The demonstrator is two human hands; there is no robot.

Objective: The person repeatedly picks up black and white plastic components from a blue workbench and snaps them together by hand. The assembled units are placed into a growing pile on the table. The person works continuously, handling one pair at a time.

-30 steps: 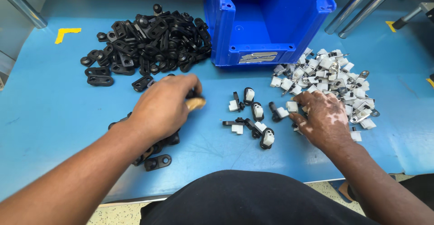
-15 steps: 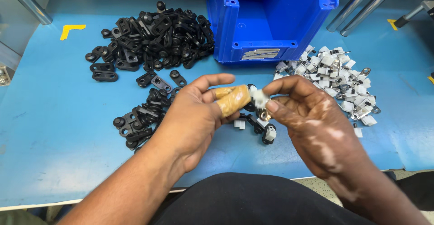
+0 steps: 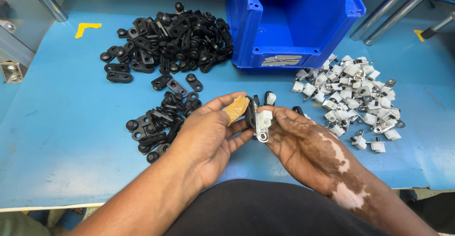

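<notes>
Black plastic bracket (image 3: 250,114) pinched in left hand (image 3: 208,139), taped thumb raised, right hand (image 3: 303,143) gripping white clip (image 3: 262,122) against it, over blue worktable (image 3: 61,136).

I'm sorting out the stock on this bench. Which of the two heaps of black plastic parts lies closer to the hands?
The smaller black heap, just beside the left hand. The larger black heap lies farther back, left of the blue bin.

We see both forearms bare to the lower edge of the frame, no sleeves or gloves. On our left hand (image 3: 206,139), one of the fingers (image 3: 237,109) wears tan tape, perhaps a bandage. Our right hand (image 3: 303,143) wears nothing. A black garment fills the bottom centre.
</notes>
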